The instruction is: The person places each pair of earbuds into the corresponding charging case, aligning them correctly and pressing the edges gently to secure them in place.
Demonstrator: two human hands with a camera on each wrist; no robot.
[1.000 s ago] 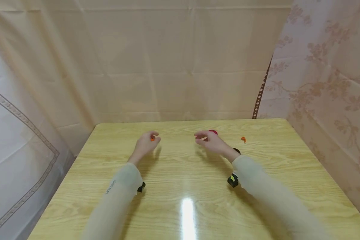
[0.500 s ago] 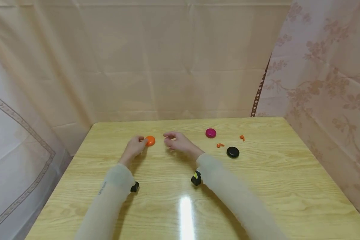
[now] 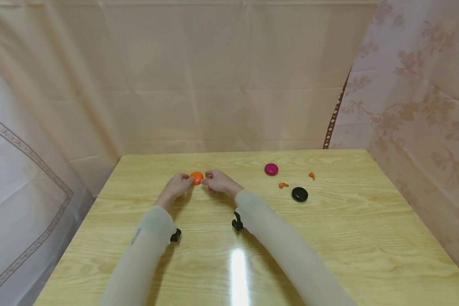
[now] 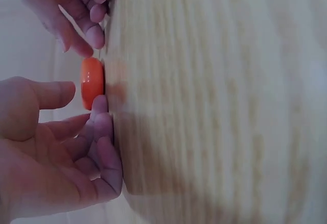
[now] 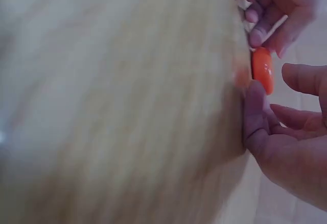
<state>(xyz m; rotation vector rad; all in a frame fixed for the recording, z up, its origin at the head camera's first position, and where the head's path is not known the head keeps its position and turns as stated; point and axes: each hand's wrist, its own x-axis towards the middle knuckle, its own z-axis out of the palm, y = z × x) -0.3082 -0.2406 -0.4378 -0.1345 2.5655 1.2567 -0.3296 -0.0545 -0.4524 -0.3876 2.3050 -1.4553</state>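
A small round, glossy orange case lies on the wooden table, between my two hands. My left hand is at its left side; in the left wrist view the fingertips meet the case's edge and the thumb is raised apart from it. On the other side is my right hand, with fingertips right at the case's edge; its thumb stands off the case in the right wrist view. Neither hand is wrapped round the case.
To the right lie a magenta round case, a black round case and two orange earbuds, one nearer and one farther right. A beige curtain hangs behind the table.
My right hand has moved left from beside the magenta case to the orange case, uncovering the black case and an earbud. My left hand, over the orange case before, is now at its left edge.
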